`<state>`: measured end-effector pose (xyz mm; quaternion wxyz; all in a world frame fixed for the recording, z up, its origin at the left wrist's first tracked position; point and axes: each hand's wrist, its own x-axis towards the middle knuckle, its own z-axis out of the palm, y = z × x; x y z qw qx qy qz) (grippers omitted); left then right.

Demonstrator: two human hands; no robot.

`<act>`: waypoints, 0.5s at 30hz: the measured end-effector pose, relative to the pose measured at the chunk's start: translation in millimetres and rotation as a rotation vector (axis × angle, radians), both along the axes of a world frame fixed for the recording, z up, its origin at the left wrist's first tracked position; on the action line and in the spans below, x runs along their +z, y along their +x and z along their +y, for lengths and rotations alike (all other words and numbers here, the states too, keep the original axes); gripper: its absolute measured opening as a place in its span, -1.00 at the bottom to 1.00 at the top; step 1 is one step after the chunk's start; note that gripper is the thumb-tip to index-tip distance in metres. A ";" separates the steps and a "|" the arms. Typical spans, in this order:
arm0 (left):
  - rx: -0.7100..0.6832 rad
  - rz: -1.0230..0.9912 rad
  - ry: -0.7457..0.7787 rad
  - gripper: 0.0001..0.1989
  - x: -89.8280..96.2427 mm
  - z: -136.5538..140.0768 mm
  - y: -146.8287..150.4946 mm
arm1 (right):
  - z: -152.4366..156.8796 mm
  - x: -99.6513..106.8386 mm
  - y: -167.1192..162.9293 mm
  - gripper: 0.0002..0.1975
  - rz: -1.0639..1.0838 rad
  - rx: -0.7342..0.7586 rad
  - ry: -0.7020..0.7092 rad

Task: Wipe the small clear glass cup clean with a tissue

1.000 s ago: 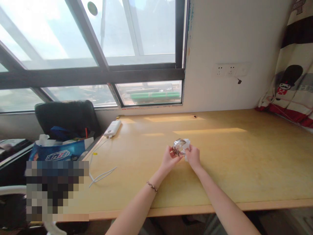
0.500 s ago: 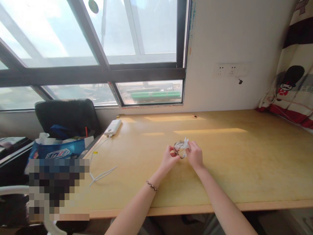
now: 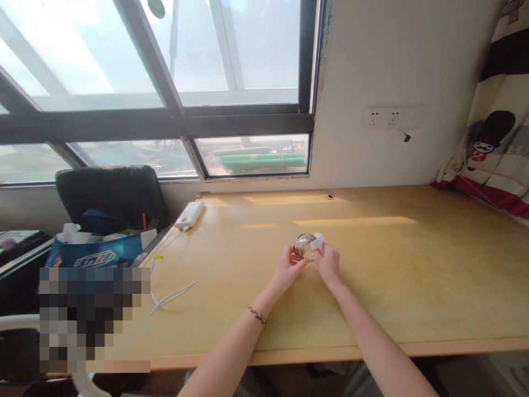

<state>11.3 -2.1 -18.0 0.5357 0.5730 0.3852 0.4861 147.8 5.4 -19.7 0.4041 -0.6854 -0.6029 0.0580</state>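
Wooden tabletop [image 3: 231, 314] beneath a window [image 3: 243, 49], as I view it through the head camera. Central to the scene, a shiny, rounded openwork object [image 3: 303, 241] lies between both hands. My left grip [image 3: 287, 268] is closed on its left side, thumb along the lower edge. My right grip [image 3: 328, 263] is closed on a crumpled white tissue [image 3: 317, 242], pinched at the object's right side. I cannot tell whether the object touches the tabletop; its underside and several of my fingertips are hidden, and its fine pattern is too small to make out. A braided bracelet [image 3: 257, 315] circles the left wrist. Farther left, a white power bank [image 3: 190, 214] trails a white cable [image 3: 173, 298] near the tabletop's edge. A pixelated block obscures the lower part of a blue bag [image 3: 95, 253]. Forearms are cut off below, the patterned curtain [image 3: 496, 99] at right.
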 end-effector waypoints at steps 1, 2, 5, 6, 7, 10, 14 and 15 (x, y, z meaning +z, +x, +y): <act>-0.005 0.043 0.004 -0.72 2.0 -0.2 -1.3 | -0.9 1.3 1.7 -0.83 -0.037 0.010 0.027; -0.017 0.063 0.001 -0.73 3.7 -0.5 -2.4 | -2.1 2.5 3.0 -0.83 -0.069 0.025 0.053; -0.060 0.033 -0.022 -0.67 6.2 -1.1 -4.1 | -6.3 5.1 4.0 -0.82 -0.137 0.074 0.106; -0.062 0.024 -0.021 -0.65 6.2 -1.1 -4.4 | -7.7 5.7 3.6 -0.81 -0.154 0.086 0.113; -0.055 0.027 -0.015 -0.66 5.8 -0.9 -4.6 | -8.8 6.0 3.1 -0.81 -0.172 0.095 0.115; -0.017 0.066 -0.007 -0.75 3.1 0.6 -5.3 | -9.8 6.2 2.4 -0.82 -0.200 0.110 0.117; -0.016 0.020 -0.087 -0.72 -1.3 2.2 -4.5 | -4.8 3.4 2.9 -0.82 -0.113 0.097 0.082; -0.008 0.000 -0.102 -0.70 -2.0 2.3 -3.9 | -3.0 2.2 2.5 -0.83 -0.073 0.085 0.062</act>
